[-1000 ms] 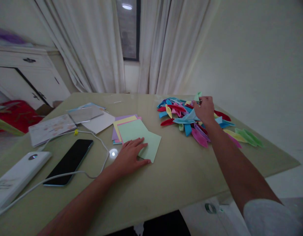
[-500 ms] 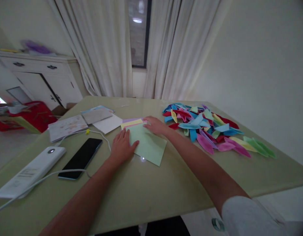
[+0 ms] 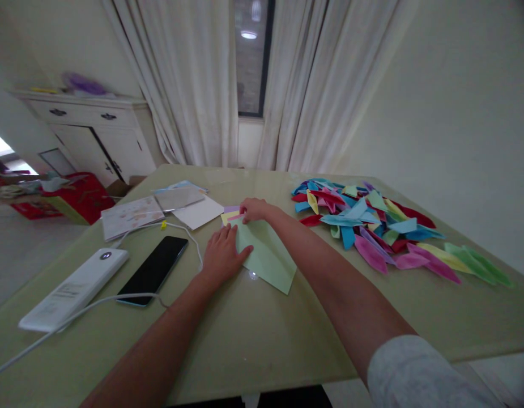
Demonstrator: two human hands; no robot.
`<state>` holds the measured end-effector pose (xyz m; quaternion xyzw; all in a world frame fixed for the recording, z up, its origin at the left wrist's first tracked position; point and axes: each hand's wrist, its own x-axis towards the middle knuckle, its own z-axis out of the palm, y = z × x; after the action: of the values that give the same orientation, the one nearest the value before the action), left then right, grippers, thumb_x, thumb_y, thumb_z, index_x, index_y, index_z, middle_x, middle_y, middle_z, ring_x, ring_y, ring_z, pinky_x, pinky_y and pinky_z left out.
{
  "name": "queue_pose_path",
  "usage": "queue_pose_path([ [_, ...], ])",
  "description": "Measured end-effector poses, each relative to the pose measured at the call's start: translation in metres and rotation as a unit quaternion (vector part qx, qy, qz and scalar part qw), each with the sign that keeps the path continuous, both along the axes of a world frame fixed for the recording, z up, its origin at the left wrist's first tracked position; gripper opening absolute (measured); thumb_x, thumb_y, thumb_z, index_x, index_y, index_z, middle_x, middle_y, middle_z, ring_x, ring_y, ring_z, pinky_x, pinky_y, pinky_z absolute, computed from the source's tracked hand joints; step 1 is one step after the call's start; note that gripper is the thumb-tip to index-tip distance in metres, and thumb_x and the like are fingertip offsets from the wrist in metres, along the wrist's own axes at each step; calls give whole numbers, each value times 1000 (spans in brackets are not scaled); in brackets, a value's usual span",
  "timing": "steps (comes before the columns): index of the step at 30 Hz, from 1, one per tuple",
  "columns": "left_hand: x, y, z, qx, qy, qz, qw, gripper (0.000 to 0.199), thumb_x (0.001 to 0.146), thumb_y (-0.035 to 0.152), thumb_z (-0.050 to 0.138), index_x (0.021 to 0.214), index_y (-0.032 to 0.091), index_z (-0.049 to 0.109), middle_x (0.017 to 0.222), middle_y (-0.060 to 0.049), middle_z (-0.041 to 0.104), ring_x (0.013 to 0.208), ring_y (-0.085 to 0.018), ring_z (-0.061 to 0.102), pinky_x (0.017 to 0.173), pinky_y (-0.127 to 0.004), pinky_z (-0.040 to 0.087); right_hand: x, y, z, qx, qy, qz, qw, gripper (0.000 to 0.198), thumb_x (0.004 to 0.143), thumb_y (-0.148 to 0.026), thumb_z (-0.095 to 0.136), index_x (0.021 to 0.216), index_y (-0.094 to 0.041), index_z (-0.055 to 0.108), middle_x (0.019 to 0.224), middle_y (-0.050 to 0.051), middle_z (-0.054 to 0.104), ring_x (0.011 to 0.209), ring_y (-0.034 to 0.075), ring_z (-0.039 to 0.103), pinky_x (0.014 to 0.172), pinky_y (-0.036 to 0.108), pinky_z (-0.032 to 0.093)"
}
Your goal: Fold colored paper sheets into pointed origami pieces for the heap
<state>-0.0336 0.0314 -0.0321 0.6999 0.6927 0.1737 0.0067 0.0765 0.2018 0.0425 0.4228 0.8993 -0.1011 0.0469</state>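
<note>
A person's left hand (image 3: 221, 256) lies flat, fingers loosely spread, pressing the near-left edge of a pale green square paper sheet (image 3: 268, 256) at the centre of a glossy olive-green table (image 3: 262, 334). The right hand (image 3: 254, 209), at twelve o'clock from the left, curls its fingertips onto the sheet's far corner, where yellow, pink and purple sheets (image 3: 228, 216) peek out beneath. At three o'clock sits a heap of folded coloured paper pieces (image 3: 372, 226). At nine o'clock lie a black smartphone (image 3: 153, 270) and a white power bank (image 3: 75, 289) with a white cable (image 3: 117, 300).
</note>
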Motion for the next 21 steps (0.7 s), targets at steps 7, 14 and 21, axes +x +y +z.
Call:
queue_pose_path([
  [7,5,-1,3,-2,-4,16,1000,71,96,58,57,149,10,53,161,-25,47,144,-43,49,118,-55,37,-6,-12,6,57,18,18,998,18,87,-14,76,104,-20,77,116,10,78,113,25,68,93,32,45],
  [14,11,-2,4,12,-8,28,1000,66,97,54,57,148,13,54,163,-23,44,144,-43,49,119,-57,36,3,-11,8,75,85,-15,993,14,87,-19,79,100,-21,80,108,7,80,99,21,71,82,27,48],
  [21,13,-1,5,14,-20,54,998,72,97,48,55,155,9,43,168,-25,36,145,-41,49,119,-52,37,10,-7,13,84,166,-47,981,10,89,-18,74,94,-20,83,98,6,82,90,19,72,80,27,50],
])
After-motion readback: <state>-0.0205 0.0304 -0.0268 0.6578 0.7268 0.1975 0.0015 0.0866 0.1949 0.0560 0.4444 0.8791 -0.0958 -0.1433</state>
